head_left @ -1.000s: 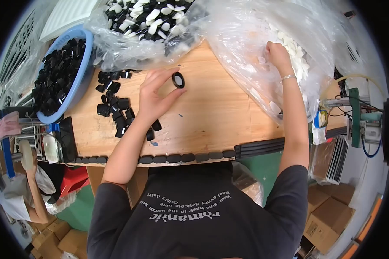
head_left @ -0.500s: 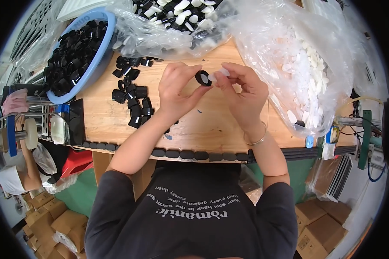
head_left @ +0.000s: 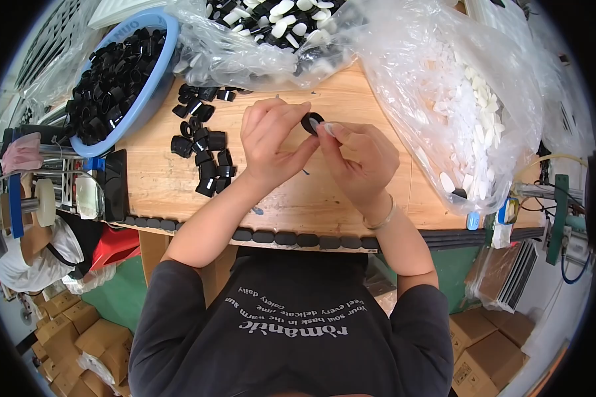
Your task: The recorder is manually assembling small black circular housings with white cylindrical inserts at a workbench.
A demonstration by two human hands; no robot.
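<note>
Here, in the head view, the two hands meet over the wooden tabletop: the left hand pinches a black ring between thumb and fingers, while the right hand holds what looks like a small pale piece beside its opening, whether touching I cannot tell. Loose black parts lie left of them, near a blue basin, and a clear bag of white pieces spreads to the right.
</note>
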